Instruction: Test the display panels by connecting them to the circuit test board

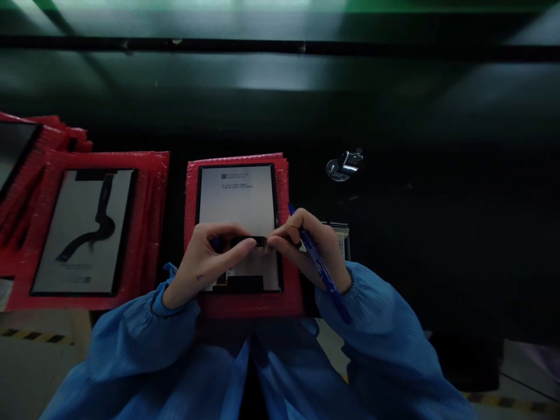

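Head: dark table (446, 251) under panel (236, 204)

There are two hands (207, 263) (322, 248), three panels (236, 204) (79, 217) (12, 149), one pen (321, 265), one chrome object (345, 167).

Dim room, dark table (459, 245) going glossy green with pale reflections at the far side, black strip (236, 45) running across there, pale floor (26, 379) below, yellow-black tape (37, 336) at lower left.
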`<state>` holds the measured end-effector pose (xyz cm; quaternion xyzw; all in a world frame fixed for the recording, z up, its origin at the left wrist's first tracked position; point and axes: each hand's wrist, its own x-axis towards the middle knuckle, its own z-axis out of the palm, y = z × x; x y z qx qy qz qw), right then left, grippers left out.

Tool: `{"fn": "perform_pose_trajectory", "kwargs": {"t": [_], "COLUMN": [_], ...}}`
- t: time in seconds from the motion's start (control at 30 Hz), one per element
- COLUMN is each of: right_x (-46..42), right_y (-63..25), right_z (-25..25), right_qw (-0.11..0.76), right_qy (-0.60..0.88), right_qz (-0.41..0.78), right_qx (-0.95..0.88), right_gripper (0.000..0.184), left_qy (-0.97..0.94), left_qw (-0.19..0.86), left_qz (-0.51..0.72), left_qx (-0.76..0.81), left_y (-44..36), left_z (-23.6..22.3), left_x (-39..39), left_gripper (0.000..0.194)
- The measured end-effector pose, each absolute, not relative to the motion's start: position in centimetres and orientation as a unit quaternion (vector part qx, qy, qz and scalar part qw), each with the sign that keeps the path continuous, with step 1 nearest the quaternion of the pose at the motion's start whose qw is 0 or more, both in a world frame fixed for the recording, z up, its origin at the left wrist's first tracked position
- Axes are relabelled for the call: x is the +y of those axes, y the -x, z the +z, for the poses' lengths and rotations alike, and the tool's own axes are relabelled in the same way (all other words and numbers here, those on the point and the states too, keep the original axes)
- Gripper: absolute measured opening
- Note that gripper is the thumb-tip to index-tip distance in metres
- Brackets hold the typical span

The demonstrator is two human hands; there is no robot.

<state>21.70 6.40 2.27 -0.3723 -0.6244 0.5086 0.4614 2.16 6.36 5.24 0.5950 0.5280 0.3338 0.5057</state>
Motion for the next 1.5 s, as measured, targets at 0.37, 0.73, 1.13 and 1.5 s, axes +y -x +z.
{"fn": "perform_pose_trajectory", "kwargs": {"t": [0.37,0.73,1.13,1.5], "right_x": [6.35,6.22,6.34,6.13], "right_y": [-21.81,-22.24,-22.13,-21.97], "right_z": [2.32,1.92,2.16,2.29], "right_qw": [0.439,0.432,0.442,0.429], "right_qy": [0.378,0.364,0.373,0.404], "right_qz": [0.503,0.527,0.537,0.492], "right_qx": [-0.642,-0.634,-0.614,-0.641], "right_gripper": [0.035,0.033,0.038,0.043], "left_qy": [-0.62,-0.64,-0.664,-0.684], "left_qw": [0.493,0.463,0.434,0.434], "left_qz": [0.313,0.311,0.308,0.274], "left_qx": [0.524,0.528,0.524,0.518], "left_y": [-2.44,-2.2,-2.25,-2.49], "left_z": [5.39,5.1,5.09,4.82], "left_x": [6.34,6.3,6.21,6.39], "left_gripper": [0.018,0.017,0.018,0.02]}}
